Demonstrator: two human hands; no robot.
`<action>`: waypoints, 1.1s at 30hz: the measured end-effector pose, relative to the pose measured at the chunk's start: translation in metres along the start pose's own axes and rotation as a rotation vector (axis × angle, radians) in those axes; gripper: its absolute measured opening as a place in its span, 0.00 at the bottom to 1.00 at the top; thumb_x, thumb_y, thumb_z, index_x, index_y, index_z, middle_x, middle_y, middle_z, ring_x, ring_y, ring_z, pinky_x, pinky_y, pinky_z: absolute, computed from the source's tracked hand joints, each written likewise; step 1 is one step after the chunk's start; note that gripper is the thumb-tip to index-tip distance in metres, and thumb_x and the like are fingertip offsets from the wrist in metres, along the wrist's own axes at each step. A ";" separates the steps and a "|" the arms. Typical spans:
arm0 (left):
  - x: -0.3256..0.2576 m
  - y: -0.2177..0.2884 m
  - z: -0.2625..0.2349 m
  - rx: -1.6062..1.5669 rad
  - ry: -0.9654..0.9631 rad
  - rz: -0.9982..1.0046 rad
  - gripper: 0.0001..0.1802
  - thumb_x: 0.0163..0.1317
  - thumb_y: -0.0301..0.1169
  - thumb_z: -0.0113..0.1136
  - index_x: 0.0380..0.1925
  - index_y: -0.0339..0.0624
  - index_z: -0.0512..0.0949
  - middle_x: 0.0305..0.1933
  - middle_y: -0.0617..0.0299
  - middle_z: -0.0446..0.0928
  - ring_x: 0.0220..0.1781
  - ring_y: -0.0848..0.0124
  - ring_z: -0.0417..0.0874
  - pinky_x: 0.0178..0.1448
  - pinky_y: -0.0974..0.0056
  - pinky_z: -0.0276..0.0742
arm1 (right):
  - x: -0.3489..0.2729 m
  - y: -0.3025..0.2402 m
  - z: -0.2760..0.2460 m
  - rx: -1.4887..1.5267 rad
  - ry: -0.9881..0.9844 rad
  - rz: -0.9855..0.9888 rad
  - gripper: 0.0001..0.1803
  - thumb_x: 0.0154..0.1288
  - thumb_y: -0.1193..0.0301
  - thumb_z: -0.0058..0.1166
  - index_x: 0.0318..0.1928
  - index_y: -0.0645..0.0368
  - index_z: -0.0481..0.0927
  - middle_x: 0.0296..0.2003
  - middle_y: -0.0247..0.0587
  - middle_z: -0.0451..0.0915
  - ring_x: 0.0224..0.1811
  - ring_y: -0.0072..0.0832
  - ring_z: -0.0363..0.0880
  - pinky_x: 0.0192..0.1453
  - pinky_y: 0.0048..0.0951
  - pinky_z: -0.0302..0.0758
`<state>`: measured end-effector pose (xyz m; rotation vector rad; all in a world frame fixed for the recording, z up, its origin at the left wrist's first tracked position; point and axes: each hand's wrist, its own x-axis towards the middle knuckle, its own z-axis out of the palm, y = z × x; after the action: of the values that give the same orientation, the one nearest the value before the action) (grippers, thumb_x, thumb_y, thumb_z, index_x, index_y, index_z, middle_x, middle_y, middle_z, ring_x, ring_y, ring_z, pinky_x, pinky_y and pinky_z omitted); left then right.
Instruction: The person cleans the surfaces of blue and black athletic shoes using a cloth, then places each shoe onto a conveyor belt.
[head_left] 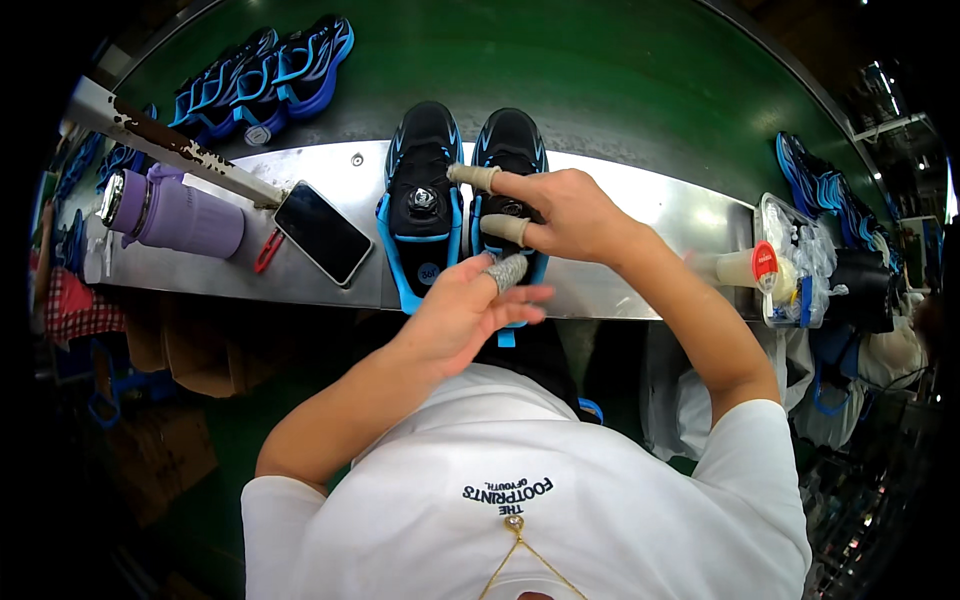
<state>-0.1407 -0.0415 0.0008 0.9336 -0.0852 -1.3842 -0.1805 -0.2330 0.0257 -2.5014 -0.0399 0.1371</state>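
Observation:
Two black shoes with light blue trim stand side by side at the bench edge, toes pointing away from me: a left shoe [423, 180] and a right shoe [511, 145]. Each has a round lacing dial on its tongue. My right hand [575, 213] reaches across the right shoe, two fingers in beige covers on either side of its dial, gripping there. Over that shoe's heel opening is my left hand [458, 312], fingers spread, one wrapped in grey. Its fingers partly hide the heel, and whether they touch it I cannot tell.
On the metal ledge [340, 165] lie a phone [322, 232], a red clip [268, 251] and a purple bottle [190, 215]. A chipped white post [180, 145] slants beside them. More shoes [265, 80] stand at far left. A cup [745, 267] and a tray [772, 215] sit right.

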 end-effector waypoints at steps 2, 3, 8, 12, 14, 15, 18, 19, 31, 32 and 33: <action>0.006 -0.004 0.009 -0.082 0.119 0.091 0.17 0.74 0.27 0.44 0.58 0.28 0.67 0.59 0.47 0.72 0.61 0.51 0.79 0.46 0.60 0.86 | 0.000 0.011 0.004 0.001 0.129 -0.132 0.36 0.63 0.64 0.57 0.72 0.30 0.66 0.29 0.42 0.78 0.27 0.38 0.75 0.35 0.35 0.74; 0.008 -0.003 0.008 -0.082 0.110 0.078 0.16 0.74 0.27 0.43 0.56 0.29 0.68 0.60 0.48 0.73 0.63 0.51 0.78 0.46 0.62 0.86 | 0.001 0.012 0.002 -0.001 0.153 -0.212 0.36 0.62 0.65 0.57 0.72 0.30 0.66 0.31 0.43 0.80 0.27 0.37 0.76 0.35 0.35 0.74; 0.020 -0.006 -0.002 -0.054 0.082 0.012 0.16 0.74 0.27 0.44 0.56 0.29 0.68 0.60 0.48 0.73 0.62 0.52 0.79 0.41 0.64 0.88 | 0.005 0.010 -0.001 -0.079 -0.103 -0.088 0.40 0.58 0.66 0.57 0.73 0.31 0.64 0.33 0.43 0.78 0.33 0.38 0.77 0.38 0.36 0.75; 0.018 -0.004 0.000 0.016 0.079 0.025 0.16 0.74 0.27 0.44 0.57 0.28 0.66 0.60 0.47 0.72 0.61 0.51 0.80 0.36 0.63 0.90 | 0.004 0.013 -0.005 0.001 0.096 -0.209 0.32 0.59 0.66 0.57 0.67 0.32 0.74 0.28 0.39 0.77 0.31 0.35 0.76 0.37 0.35 0.74; 0.020 -0.005 -0.001 0.012 0.084 0.006 0.16 0.74 0.27 0.44 0.57 0.28 0.66 0.60 0.47 0.71 0.61 0.51 0.80 0.36 0.63 0.90 | 0.004 0.015 -0.004 0.020 0.132 -0.227 0.30 0.60 0.67 0.57 0.65 0.32 0.77 0.26 0.38 0.76 0.31 0.33 0.76 0.37 0.34 0.73; 0.021 -0.006 -0.001 0.012 0.083 -0.010 0.17 0.74 0.26 0.43 0.58 0.28 0.66 0.60 0.47 0.71 0.61 0.51 0.79 0.35 0.63 0.90 | 0.004 0.013 -0.002 -0.058 0.096 -0.226 0.30 0.60 0.66 0.57 0.65 0.32 0.76 0.26 0.38 0.76 0.30 0.34 0.76 0.37 0.35 0.73; 0.021 -0.007 -0.002 0.004 0.082 -0.005 0.17 0.74 0.27 0.43 0.58 0.28 0.66 0.59 0.47 0.71 0.61 0.51 0.80 0.35 0.63 0.90 | 0.006 0.016 0.007 -0.102 0.053 -0.177 0.31 0.61 0.66 0.57 0.67 0.33 0.74 0.25 0.39 0.75 0.29 0.34 0.75 0.35 0.36 0.73; 0.021 -0.006 -0.001 0.004 0.082 -0.006 0.17 0.74 0.27 0.43 0.58 0.28 0.66 0.59 0.47 0.71 0.61 0.51 0.80 0.35 0.63 0.90 | 0.006 0.017 0.006 -0.023 0.057 -0.159 0.32 0.60 0.67 0.57 0.67 0.33 0.74 0.25 0.39 0.75 0.28 0.34 0.75 0.35 0.36 0.72; 0.019 -0.005 0.002 0.020 0.081 0.003 0.16 0.74 0.27 0.45 0.57 0.29 0.67 0.58 0.49 0.72 0.61 0.52 0.80 0.34 0.64 0.90 | 0.006 0.020 0.006 0.013 0.157 -0.242 0.32 0.59 0.62 0.61 0.66 0.31 0.75 0.21 0.36 0.68 0.24 0.34 0.69 0.30 0.34 0.70; 0.018 -0.005 0.001 0.012 0.088 0.000 0.16 0.74 0.27 0.45 0.57 0.29 0.67 0.58 0.49 0.72 0.60 0.51 0.80 0.34 0.64 0.90 | 0.007 0.020 0.003 -0.018 0.219 -0.327 0.31 0.59 0.62 0.61 0.66 0.31 0.75 0.20 0.36 0.69 0.23 0.34 0.70 0.29 0.34 0.70; 0.018 -0.005 0.001 0.004 0.092 -0.003 0.16 0.74 0.27 0.45 0.58 0.29 0.67 0.58 0.49 0.72 0.60 0.51 0.80 0.34 0.64 0.90 | 0.009 0.023 0.006 0.007 0.268 -0.394 0.30 0.61 0.64 0.59 0.65 0.32 0.76 0.20 0.36 0.71 0.21 0.34 0.71 0.27 0.34 0.70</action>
<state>-0.1409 -0.0570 -0.0093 0.9996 -0.0170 -1.3428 -0.1727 -0.2469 0.0064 -2.4302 -0.4153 -0.3583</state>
